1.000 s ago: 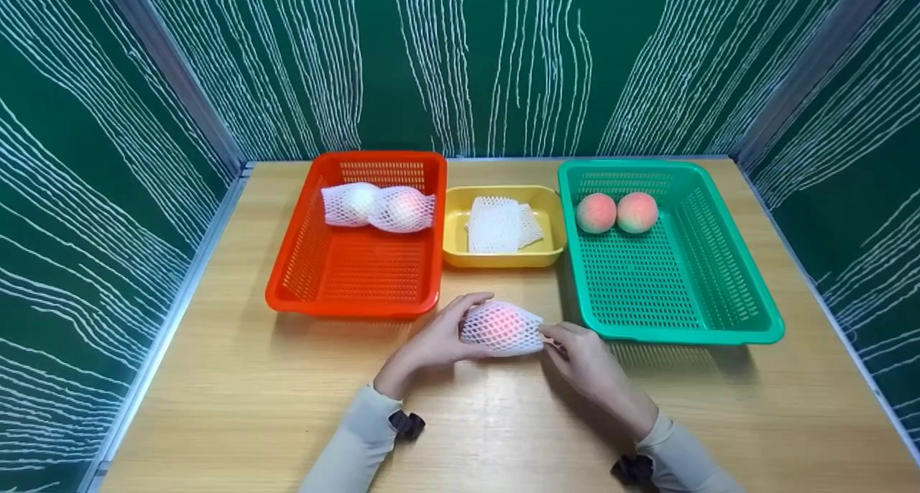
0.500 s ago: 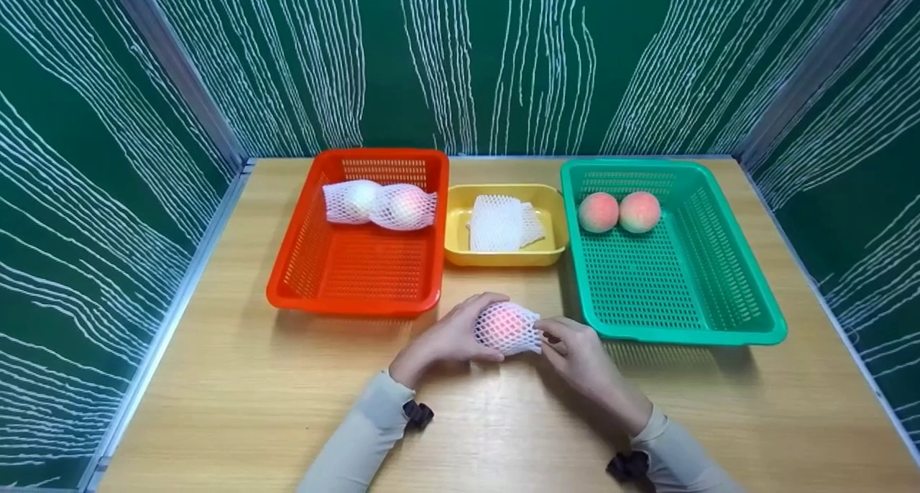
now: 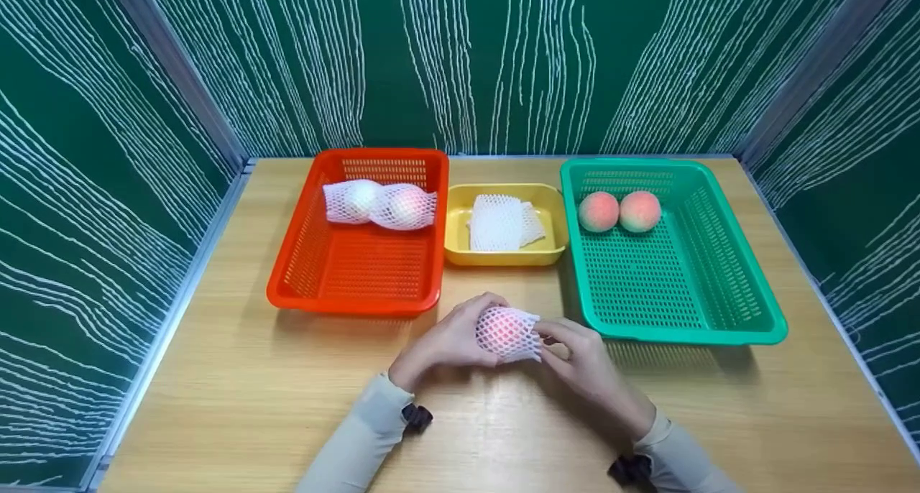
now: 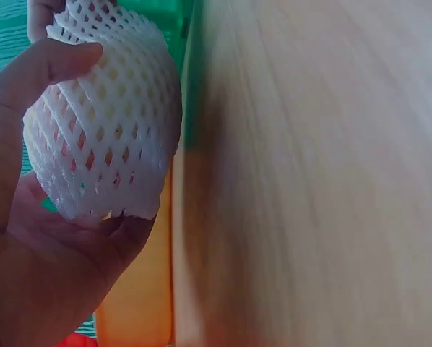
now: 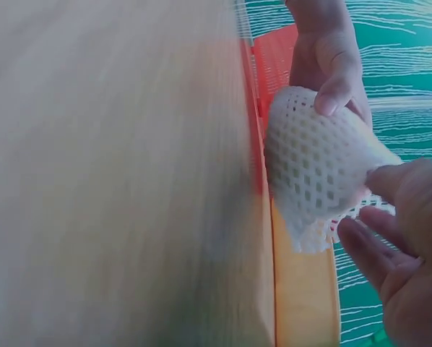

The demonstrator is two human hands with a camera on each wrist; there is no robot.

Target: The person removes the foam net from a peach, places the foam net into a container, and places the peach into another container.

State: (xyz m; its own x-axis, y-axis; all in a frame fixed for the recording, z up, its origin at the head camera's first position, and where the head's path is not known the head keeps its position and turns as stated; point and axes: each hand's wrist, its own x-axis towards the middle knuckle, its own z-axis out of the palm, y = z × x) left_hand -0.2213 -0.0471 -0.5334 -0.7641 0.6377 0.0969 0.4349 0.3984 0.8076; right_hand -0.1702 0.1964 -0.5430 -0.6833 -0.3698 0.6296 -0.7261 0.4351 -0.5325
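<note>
A pink peach (image 3: 501, 329) sits inside a white foam net sleeve (image 4: 104, 123) above the table, in front of the yellow tray. My left hand (image 3: 456, 337) grips the wrapped peach from the left, its thumb lying across the net in the left wrist view. At the sleeve's right end, my right hand (image 3: 586, 360) holds the loose net edge between thumb and fingers. In the right wrist view that right thumb presses on the net, while the fingers lie by its frayed rim. Most of the peach's skin shows only through the mesh holes.
A red basket (image 3: 352, 307) at left holds two net-wrapped fruits (image 3: 381, 205). Between the baskets, a yellow tray (image 3: 503, 259) carries folded foam nets (image 3: 496, 223). Two bare peaches (image 3: 619, 211) lie in the green basket (image 3: 683, 333) at right. Green white-streaked panels (image 3: 503, 62) surround the wooden table (image 3: 237, 407).
My left hand has shifted right with the peach, closer to the right hand. The sleeve's right end now looks shorter and flared wider, and the right hand's fingers have spread a little.
</note>
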